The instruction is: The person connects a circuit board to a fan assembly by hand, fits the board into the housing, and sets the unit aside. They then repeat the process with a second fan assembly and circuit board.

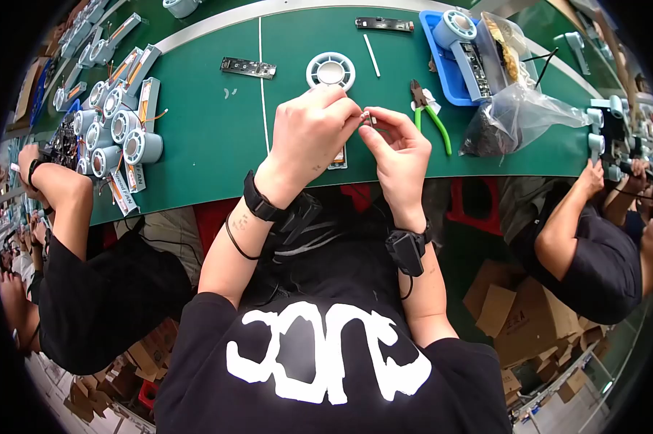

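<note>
Both hands meet over the near middle of the table, fingertips almost touching. My right hand (400, 153) pinches a small white part (370, 118) with a darker edge, too small to name. The fingers of my left hand (310, 136) are closed right beside it; what they hold, if anything, is hidden. Beneath my hands lies a light-blue handheld fan (331, 58) with a round spoked grille. Its handle (338, 159) shows partly below my left hand, and the middle is covered.
Green-handled cutters (431, 119), a white stick (371, 56) and two narrow circuit boards (248, 68) (384, 24) lie on the green table (196, 130). At right are a blue tray (449, 79) and a plastic bag (514, 126). Several fans (142, 147) crowd the left, beside a co-worker's arm (66, 195).
</note>
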Available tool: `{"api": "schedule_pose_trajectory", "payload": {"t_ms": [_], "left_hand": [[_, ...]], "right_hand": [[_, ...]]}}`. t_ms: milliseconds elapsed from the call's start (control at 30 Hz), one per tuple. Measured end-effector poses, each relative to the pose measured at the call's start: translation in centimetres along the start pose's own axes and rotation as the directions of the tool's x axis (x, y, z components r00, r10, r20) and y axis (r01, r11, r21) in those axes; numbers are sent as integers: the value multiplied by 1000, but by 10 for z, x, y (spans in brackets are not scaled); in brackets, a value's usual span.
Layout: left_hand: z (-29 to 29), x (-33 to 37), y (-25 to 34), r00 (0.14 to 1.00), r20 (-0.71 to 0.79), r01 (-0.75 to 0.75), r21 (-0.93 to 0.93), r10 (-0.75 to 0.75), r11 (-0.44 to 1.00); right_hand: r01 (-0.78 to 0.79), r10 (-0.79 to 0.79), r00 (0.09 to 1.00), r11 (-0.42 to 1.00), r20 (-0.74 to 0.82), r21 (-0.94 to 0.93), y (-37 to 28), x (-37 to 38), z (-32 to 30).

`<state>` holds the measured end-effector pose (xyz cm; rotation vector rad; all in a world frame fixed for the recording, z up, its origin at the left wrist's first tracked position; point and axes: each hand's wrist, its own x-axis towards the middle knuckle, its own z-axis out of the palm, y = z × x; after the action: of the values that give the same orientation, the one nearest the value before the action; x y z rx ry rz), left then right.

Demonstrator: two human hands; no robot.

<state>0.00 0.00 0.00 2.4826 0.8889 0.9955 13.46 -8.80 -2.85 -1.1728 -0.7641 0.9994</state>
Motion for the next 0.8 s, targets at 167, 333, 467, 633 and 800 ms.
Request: {"api": "schedule_pose_trajectory", "payload": {"t_ms": [167,333,467,633,800], "left_hand": [[5,1,2,1000,7,-18,48,17,999],[6,6,-5,999,10,-52,22,52,998],[-23,-8,-16,997,6,-77,-25,77,997],[16,-21,-11,978,32,-202,-92,205,975],[34,3,2,962,5,-270,-102,272,957]], "right_hand": [[15,-19,997,998,-68,-65,1,-2,0],[8,-22,997,985,-76,-173,-8,4,4],[6,9,996,984,85,-178,-11,7,16],[-85,99,995,916,16,-391,-10,-5,-22],[16,12,999,832,47,-554,-43,-13,-36]]}}
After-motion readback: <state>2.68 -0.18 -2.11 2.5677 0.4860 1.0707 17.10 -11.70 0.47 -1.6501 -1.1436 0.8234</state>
